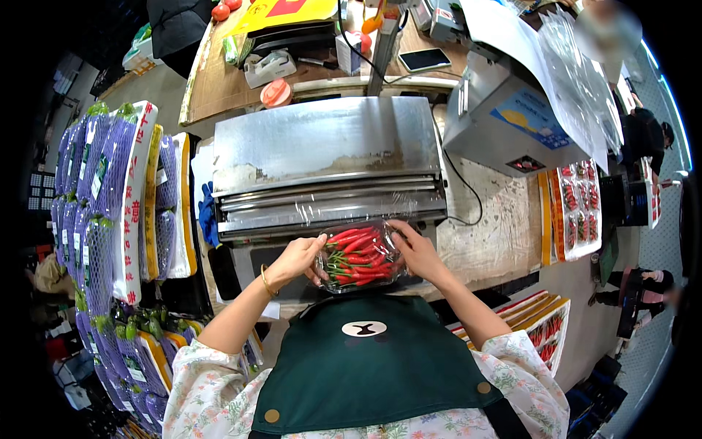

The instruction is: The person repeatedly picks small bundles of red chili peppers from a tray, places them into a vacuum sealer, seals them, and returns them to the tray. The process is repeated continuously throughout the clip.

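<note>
A clear plastic tray of red chili peppers (362, 257) with green stems is held between my two hands, near the front edge of a metal film wrapping machine (329, 142). My left hand (299, 258), with a gold bangle at the wrist, grips the tray's left side. On the tray's right side, my right hand (414, 247) holds the upper corner. Clear film lies over the peppers and stretches up towards the machine's rollers. Part of the fingers is hidden behind the tray.
Net-bagged purple produce (90, 181) is stacked in boxes at the left. A metal-cased device (493, 115) with plastic bags stands right of the wrapper. Packed chilies (581, 203) lie at the far right. Beyond the wrapper are a phone (425, 60), a tape dispenser (270, 68) and an orange-lidded cup (276, 93).
</note>
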A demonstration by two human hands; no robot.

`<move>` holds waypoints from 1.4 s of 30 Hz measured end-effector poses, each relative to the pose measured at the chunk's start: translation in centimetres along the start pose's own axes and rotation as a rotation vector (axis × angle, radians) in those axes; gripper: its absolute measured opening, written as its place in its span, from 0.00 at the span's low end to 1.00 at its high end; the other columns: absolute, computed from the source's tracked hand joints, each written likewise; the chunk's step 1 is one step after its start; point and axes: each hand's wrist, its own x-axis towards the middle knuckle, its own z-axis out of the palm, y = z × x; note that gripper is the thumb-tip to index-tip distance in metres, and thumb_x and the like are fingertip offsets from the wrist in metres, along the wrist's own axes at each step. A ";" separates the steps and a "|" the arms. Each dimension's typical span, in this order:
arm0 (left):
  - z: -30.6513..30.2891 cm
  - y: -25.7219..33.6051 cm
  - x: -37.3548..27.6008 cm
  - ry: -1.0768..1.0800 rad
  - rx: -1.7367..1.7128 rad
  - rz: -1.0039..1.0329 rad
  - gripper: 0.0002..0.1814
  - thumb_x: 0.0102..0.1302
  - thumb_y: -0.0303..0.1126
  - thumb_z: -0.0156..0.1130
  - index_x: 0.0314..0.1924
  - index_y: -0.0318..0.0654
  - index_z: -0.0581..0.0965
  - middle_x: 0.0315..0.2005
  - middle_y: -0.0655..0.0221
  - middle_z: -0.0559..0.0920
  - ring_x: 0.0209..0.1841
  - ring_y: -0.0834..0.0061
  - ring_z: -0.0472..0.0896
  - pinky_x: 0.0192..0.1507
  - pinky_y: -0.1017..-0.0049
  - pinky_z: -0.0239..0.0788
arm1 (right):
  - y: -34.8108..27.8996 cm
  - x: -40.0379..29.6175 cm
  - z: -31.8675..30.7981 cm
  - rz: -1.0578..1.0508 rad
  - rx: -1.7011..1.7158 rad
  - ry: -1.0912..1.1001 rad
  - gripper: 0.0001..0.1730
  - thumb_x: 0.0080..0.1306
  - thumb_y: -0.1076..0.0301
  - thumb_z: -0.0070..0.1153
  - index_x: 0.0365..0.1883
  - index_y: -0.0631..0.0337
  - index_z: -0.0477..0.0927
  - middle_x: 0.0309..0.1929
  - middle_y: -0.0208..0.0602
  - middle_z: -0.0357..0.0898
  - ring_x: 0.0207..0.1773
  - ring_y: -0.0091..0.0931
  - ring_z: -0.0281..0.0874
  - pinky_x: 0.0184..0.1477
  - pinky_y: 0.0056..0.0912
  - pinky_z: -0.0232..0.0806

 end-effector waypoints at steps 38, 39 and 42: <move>8.6 -13.3 -1.0 1.006 -0.112 0.584 0.16 0.70 0.37 0.48 0.24 0.40 0.68 0.13 0.81 0.62 0.14 0.90 0.57 0.15 0.84 0.49 | 8.9 -5.4 9.0 -0.056 0.316 0.621 0.13 0.69 0.62 0.43 0.35 0.65 0.68 0.22 0.40 0.70 0.24 0.27 0.69 0.29 0.33 0.62; 8.5 -13.4 -1.5 0.938 -0.243 0.557 0.16 0.70 0.37 0.48 0.24 0.39 0.68 0.13 0.81 0.63 0.14 0.91 0.57 0.15 0.84 0.48 | 8.8 -5.2 8.6 -0.103 0.211 0.700 0.13 0.70 0.62 0.42 0.35 0.65 0.68 0.21 0.42 0.70 0.24 0.30 0.70 0.30 0.35 0.62; 8.2 -13.0 -5.1 0.763 -0.617 0.497 0.15 0.70 0.37 0.48 0.24 0.42 0.67 0.13 0.83 0.61 0.13 0.93 0.57 0.13 0.86 0.45 | 8.8 -6.0 6.4 -0.232 0.030 0.857 0.14 0.70 0.61 0.41 0.33 0.65 0.69 0.21 0.49 0.70 0.25 0.44 0.70 0.31 0.41 0.62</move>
